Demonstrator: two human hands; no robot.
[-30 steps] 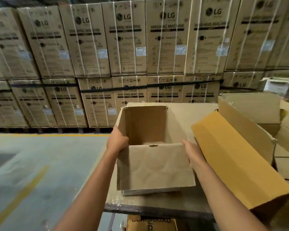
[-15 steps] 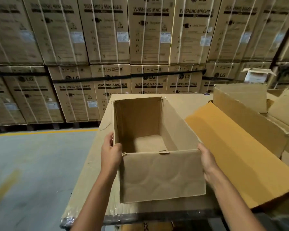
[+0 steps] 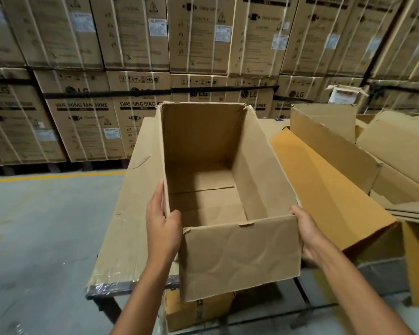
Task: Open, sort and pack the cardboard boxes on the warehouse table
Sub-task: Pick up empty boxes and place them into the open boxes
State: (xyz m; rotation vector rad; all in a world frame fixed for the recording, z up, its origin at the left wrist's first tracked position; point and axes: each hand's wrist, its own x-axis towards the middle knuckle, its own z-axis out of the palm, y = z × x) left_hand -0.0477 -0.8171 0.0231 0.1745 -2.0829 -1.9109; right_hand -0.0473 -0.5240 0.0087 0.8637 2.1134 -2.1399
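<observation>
Just beside the open box (image 3: 240,257) lies a yellow-lined carton (image 3: 324,189).

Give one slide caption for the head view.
Left hand and right hand grip an empty, open brown cardboard box.

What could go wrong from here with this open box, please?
The open brown cardboard box overhangs the near edge of the cardboard-covered table, so it might tip off if the left hand or right hand lets go. Its bottom seam shows no tape; packed goods could push through. The long yellow-brown carton sits close alongside and could be knocked.
</observation>
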